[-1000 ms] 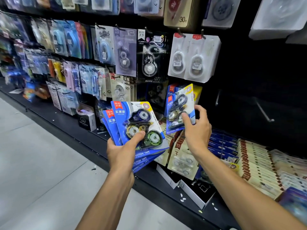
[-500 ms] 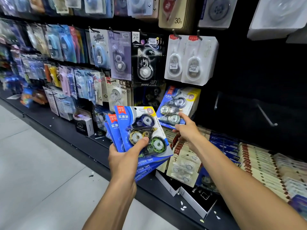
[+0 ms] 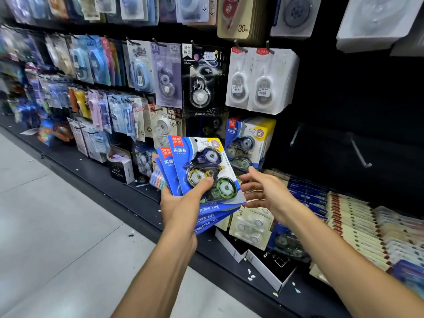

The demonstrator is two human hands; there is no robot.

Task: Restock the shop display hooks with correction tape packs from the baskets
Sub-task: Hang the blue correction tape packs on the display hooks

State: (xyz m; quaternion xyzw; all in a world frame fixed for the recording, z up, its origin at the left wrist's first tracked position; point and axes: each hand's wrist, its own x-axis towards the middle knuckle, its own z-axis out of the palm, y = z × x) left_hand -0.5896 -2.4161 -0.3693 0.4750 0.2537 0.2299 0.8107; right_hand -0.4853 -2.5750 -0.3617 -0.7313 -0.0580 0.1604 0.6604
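Presently, a fanned stack of blue card-backed correction tape packs [image 3: 202,177] is gripped in the left hand [image 3: 183,203], while the right hand [image 3: 263,191] is held with nothing in it, fingers spread and relaxed.

The stack is clamped with the thumb pressed on the clear blister of the front pack, and it is held in front of the black display wall [image 3: 344,92]. The right hand is seen just beside the stack's right edge; whether it touches the stack cannot be told. Matching blue and yellow packs [image 3: 246,143] are hung on a hook just above that hand. Two bare metal hooks [image 3: 358,149] are seen further right on the wall. White blister packs [image 3: 259,81] are hung above, and rows of boxed goods [image 3: 353,216] are laid on the black shelf [image 3: 96,173] below.
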